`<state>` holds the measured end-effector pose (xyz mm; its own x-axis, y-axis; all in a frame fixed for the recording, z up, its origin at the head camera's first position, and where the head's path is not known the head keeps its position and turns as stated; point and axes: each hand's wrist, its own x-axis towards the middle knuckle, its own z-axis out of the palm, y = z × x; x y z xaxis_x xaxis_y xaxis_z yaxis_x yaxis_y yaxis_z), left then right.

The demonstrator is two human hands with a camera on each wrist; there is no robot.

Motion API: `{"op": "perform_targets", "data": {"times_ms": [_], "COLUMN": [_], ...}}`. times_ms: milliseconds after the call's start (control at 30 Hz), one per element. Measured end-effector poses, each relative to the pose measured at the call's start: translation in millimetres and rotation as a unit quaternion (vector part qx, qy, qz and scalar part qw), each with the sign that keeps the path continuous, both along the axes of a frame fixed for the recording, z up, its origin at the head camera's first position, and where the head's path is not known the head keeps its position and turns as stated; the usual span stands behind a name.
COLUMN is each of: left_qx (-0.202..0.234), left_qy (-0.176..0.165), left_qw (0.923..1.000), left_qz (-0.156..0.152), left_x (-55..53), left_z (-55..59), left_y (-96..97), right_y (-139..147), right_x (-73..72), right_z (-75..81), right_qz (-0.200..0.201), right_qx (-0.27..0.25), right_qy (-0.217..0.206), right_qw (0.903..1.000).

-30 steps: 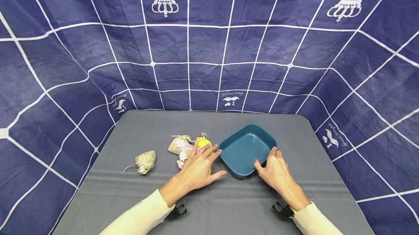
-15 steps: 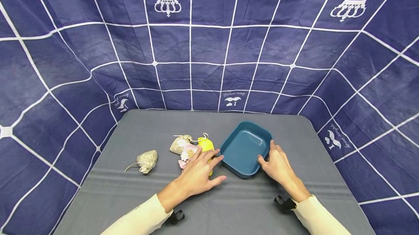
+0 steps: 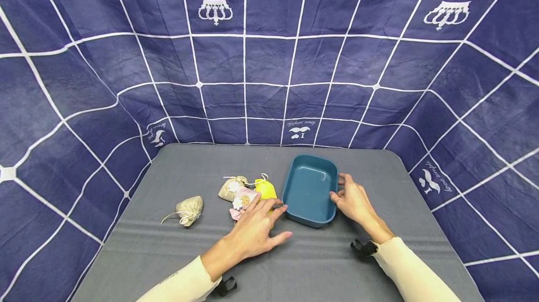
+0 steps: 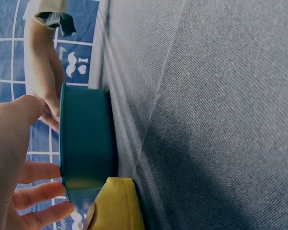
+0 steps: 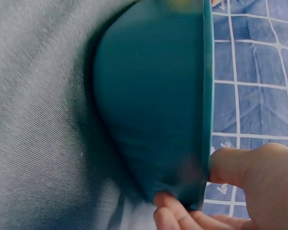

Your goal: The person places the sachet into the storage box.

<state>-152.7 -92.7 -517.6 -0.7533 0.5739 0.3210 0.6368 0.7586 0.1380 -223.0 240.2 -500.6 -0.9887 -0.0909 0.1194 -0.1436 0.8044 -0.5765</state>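
Observation:
A teal rectangular tray point(image 3: 310, 192) with rounded corners and bare inside stands on the grey table. My right hand point(image 3: 355, 201) pinches its right rim, thumb over the edge and fingers against the outer wall, as the right wrist view shows on the tray wall point(image 5: 153, 86). On the left side, my left hand point(image 3: 252, 232) has its fingers extended, the tips at the tray's left rim. Beneath and beyond that hand lie a yellow drawstring pouch point(image 3: 264, 189), partly hidden, and a pink pouch point(image 3: 248, 195) with flower trim. The yellow pouch point(image 4: 116, 206) touches or nearly touches the tray in the left wrist view.
Behind the pink pouch lies a beige drawstring pouch point(image 3: 229, 189) with a white flower. Another beige pouch point(image 3: 189, 210) lies apart at the left, its cord trailing. A blue gridded cloth point(image 3: 269, 59) rises around the back and sides of the grey table point(image 3: 311, 264).
The tray has turned counterclockwise, its long sides now nearer to straight away from me, and its right side has shifted left. My right hand moved with it; my left hand stayed nearly still.

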Motion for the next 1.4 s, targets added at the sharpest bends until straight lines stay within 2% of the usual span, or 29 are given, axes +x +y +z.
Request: {"op": "perform_targets", "data": {"times_ms": [300,700,833,1033,1233,1400], "left_qx": [-0.009,-0.016,-0.012,-0.002,0.023,0.056], "left_qy": [0.006,0.024,0.026,0.021,0.009,0.017], "left_qw": [0.9999,0.9993,0.9992,0.9992,0.9994,0.9983], "left_qz": [-0.012,-0.025,-0.029,-0.035,-0.024,-0.009], "left_x": [6.5,12.4,12.4,9.6,5.4,-0.3], "left_z": [2.6,5.4,5.5,4.1,3.0,2.1], "left_y": [1.7,-0.6,-1.2,-3.4,-9.2,-17.8], "right_y": [-0.9,-3.4,-0.3,9.1,13.7,15.8], "right_x": [-17.8,-35.5,-32.7,-18.4,-6.7,-4.5], "right_z": [-6.9,-8.3,-8.0,-6.1,-4.5,-6.8], "right_qz": [0.024,0.087,0.112,0.146,0.167,0.178], "right_qx": [-0.022,-0.048,-0.044,-0.011,-0.015,-0.011], "right_qy": [0.002,-0.009,-0.026,-0.050,-0.079,-0.091], "right_qw": [0.9995,0.9950,0.9924,0.9879,0.9827,0.9798]}}
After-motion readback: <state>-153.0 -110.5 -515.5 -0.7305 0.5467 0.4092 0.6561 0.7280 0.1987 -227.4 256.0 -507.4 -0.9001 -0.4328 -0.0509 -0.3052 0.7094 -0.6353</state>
